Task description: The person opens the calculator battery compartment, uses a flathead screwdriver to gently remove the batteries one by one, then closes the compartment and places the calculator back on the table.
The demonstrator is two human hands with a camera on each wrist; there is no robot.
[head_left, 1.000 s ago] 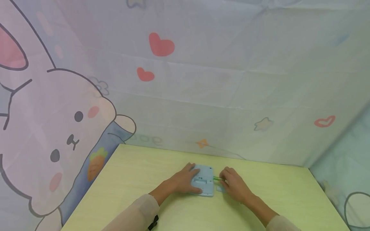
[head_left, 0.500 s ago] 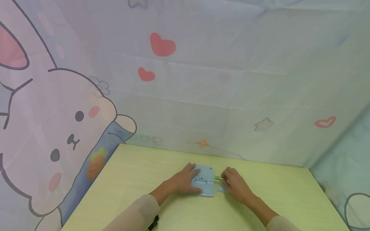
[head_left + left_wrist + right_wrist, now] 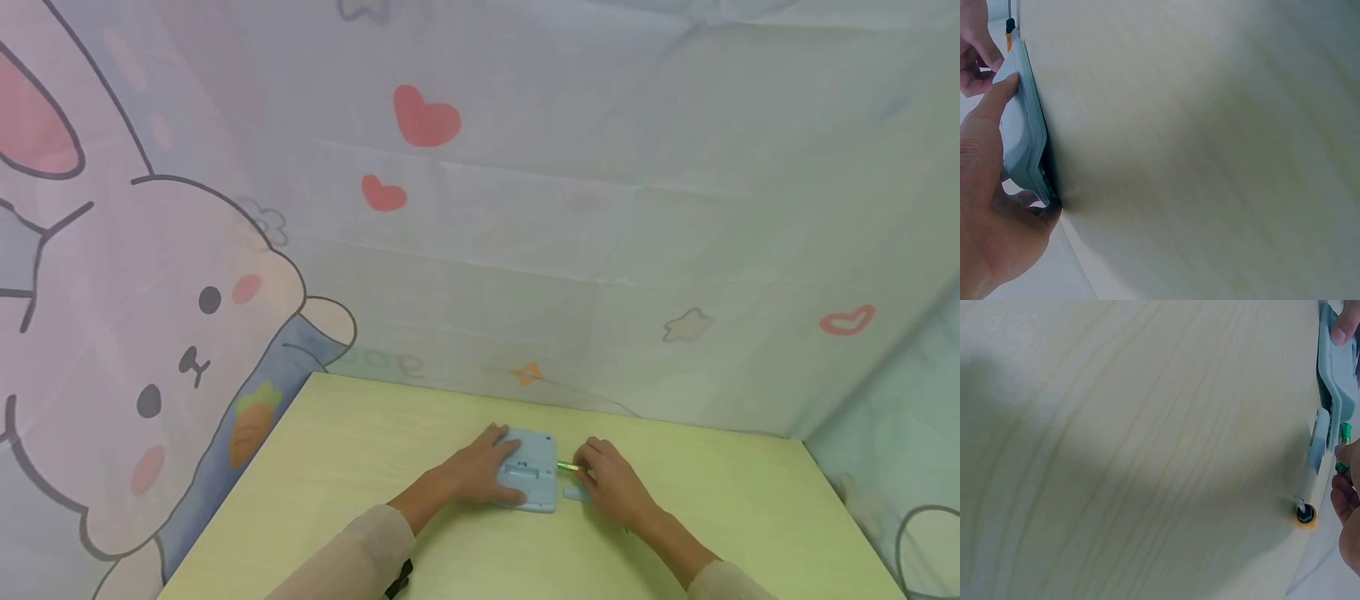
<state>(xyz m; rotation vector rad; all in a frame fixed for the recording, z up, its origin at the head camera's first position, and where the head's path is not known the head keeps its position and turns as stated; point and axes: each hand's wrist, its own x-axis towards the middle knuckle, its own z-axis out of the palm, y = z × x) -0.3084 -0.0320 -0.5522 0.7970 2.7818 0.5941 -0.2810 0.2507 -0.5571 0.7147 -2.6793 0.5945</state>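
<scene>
A light blue calculator [image 3: 534, 458] lies back side up on the table, an uncovered battery compartment [image 3: 521, 472] in its back. Across its left part rests my left hand [image 3: 480, 468], thumb and forefinger on the back; the left wrist view shows other fingers bent round its edge, gripping it. To the right, the fingers of my right hand [image 3: 609, 479] pinch a green battery [image 3: 567, 467], one end pointing at the calculator's right edge. A small light blue battery cover [image 3: 574, 492] lies just below the battery, partly hidden by the right hand.
In the right wrist view, a small orange and black tool [image 3: 1305, 514], perhaps a screwdriver, lies past the battery cover. The yellowish wooden table [image 3: 360, 467] ends at a printed cloth backdrop [image 3: 510, 267].
My right hand has shifted slightly right, so the green battery's end is now a little off the calculator's edge, and more of its green side shows. The left hand stays in place.
</scene>
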